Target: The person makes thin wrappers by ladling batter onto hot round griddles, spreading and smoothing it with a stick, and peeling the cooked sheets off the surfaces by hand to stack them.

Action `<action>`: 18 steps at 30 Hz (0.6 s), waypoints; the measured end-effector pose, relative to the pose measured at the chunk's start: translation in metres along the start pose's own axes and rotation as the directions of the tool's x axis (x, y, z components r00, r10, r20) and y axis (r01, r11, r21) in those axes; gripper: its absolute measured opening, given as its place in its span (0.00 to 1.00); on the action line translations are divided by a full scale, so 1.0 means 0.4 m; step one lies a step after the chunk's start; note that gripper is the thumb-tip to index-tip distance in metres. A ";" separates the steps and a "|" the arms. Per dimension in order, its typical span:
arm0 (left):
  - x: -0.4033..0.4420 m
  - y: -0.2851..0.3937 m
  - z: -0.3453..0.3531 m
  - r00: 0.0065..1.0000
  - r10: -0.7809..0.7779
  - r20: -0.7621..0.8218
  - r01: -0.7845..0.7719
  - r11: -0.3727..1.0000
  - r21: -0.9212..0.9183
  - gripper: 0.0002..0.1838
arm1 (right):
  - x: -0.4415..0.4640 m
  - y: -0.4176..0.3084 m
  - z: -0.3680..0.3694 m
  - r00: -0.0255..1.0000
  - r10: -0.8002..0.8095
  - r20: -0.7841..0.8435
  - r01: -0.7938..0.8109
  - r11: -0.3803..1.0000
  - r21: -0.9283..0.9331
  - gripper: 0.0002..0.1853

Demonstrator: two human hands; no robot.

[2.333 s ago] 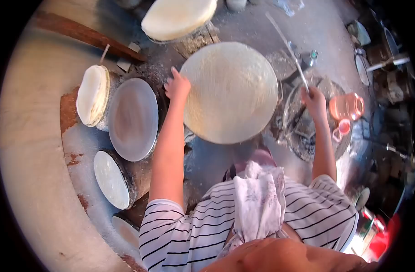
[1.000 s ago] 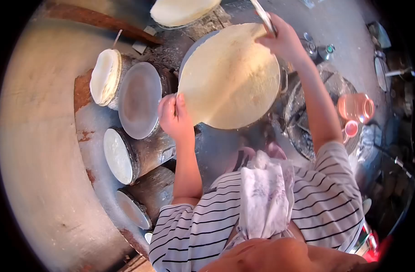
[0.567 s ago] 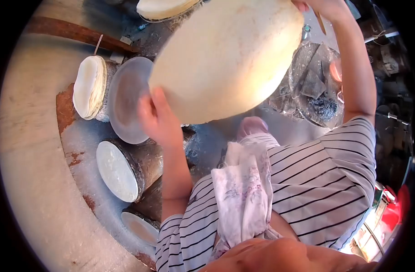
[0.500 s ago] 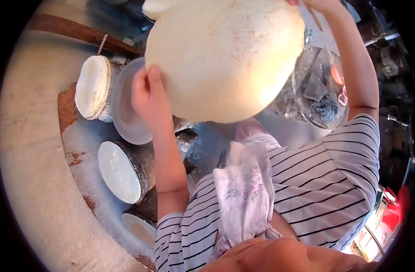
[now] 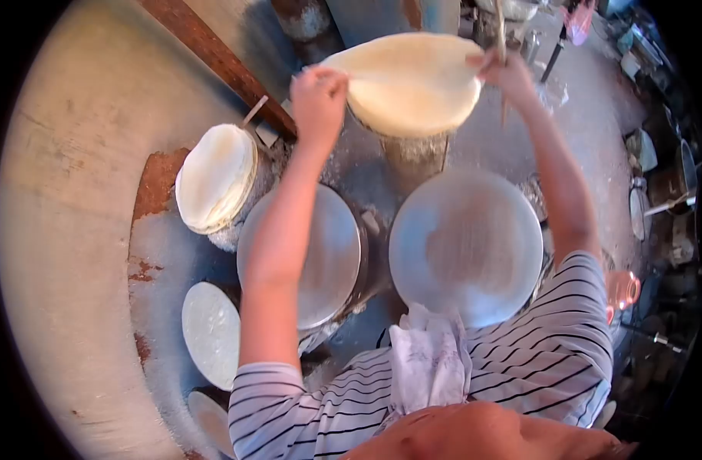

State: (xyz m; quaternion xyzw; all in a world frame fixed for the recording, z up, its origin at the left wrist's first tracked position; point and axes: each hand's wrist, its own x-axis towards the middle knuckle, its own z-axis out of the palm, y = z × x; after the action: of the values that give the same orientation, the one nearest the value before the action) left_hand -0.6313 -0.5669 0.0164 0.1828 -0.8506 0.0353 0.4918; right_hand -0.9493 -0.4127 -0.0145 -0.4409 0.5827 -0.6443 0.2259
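A large thin round flatbread sheet is stretched between my two hands, over a stand at the top middle. My left hand pinches its left edge. My right hand grips the right edge together with a thin stick. Below the sheet, a round griddle shows a bare grey surface. Another round plate lies to its left, partly behind my left forearm.
A stack of pale flatbreads sits on the left, with a pale round disc below it. A rusty beam slants across the upper left. An orange translucent jug stands at the right.
The sheet has been lifted off the griddle and carried forward to the stand at the top. Both hands moved with it, the view shifted, and the griddle surface is now uncovered.
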 end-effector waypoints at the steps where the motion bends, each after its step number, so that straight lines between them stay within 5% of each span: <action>1: -0.041 -0.045 0.085 0.999 -0.041 0.033 0.041 0.999 0.027 0.04 | 0.017 0.081 0.024 0.998 -0.031 -0.061 0.023 0.991 -0.132 0.02; 2: -0.077 -0.070 0.163 0.976 -0.204 0.082 0.201 0.979 0.038 0.05 | 0.015 0.113 0.066 0.972 0.098 -0.214 -0.169 0.924 -0.344 0.04; 3: -0.130 -0.129 0.246 0.985 -0.146 0.096 0.130 0.979 0.156 0.06 | 0.065 0.310 0.040 0.983 -0.013 -0.183 -0.043 0.953 -0.300 0.06; 5: -0.197 -0.164 0.298 0.959 -0.225 0.170 0.210 0.972 0.104 0.07 | 0.035 0.351 0.071 0.959 0.149 -0.243 -0.229 0.910 -0.346 0.07; 7: -0.269 -0.148 0.270 0.938 -0.277 0.210 0.264 0.961 0.087 0.10 | 0.026 0.412 0.070 0.952 0.183 -0.245 -0.226 0.960 -0.162 0.08; 11: -0.365 -0.121 0.049 0.891 -0.350 0.288 0.316 0.935 0.160 0.14 | -0.005 0.417 0.071 0.952 0.167 -0.258 -0.186 0.981 -0.051 0.11; 16: -0.577 0.020 -0.323 0.759 -0.585 0.285 0.473 0.797 0.375 0.16 | 0.036 0.481 0.018 0.956 0.175 -0.236 -0.222 0.957 -0.189 0.15; 18: -0.721 0.133 -0.459 0.675 -0.698 0.239 0.569 0.698 0.435 0.16 | 0.035 0.512 -0.017 0.945 0.080 -0.318 -0.203 0.904 -0.377 0.18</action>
State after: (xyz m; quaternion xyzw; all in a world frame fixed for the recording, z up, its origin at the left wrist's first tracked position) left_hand -0.3689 -0.3935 -0.1277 0.5517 -0.7925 -0.0374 0.2574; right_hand -1.0075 -0.4650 -0.2043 -0.3331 0.7610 -0.5499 0.0871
